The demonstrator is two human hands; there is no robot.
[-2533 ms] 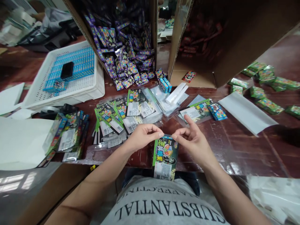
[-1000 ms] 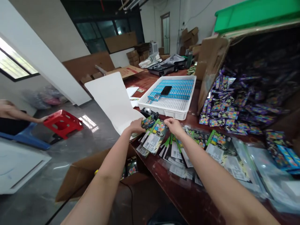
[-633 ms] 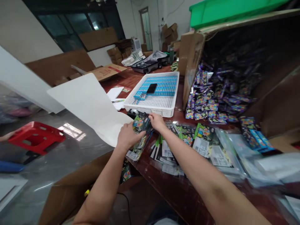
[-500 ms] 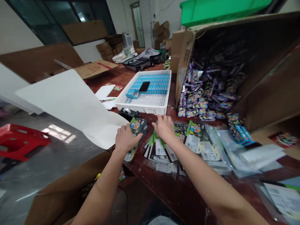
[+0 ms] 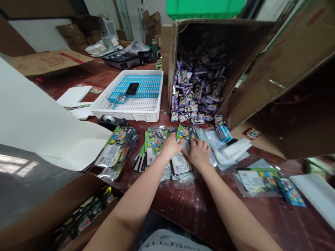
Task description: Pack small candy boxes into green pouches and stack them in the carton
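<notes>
My left hand [image 5: 170,146] rests on the middle pile of flat printed bags [image 5: 154,143], thumb apart from its fingers. Just right of it, my right hand [image 5: 199,152] lies with fingers spread over the edge of a printed clear bag [image 5: 181,164] with a green edge and a white label panel. The thumbs almost meet above that bag. A neater stack of the same bags [image 5: 112,151] stands by the table's left edge. Past my right hand lie clear plastic sleeves [image 5: 217,144].
A white perforated tray [image 5: 125,115] holds rows of small blue boxes and a black phone [image 5: 132,88]. Behind my hands, a tipped cardboard box [image 5: 172,66] spills purple sachets [image 5: 195,92]. A tape dispenser [image 5: 112,121] sits before the tray. Another bag with blue packs [image 5: 290,191] lies at right.
My left hand has left the left-hand stack and moved right onto the middle pile. My right hand has shifted right to the green-edged bag. The camera view has turned right.
</notes>
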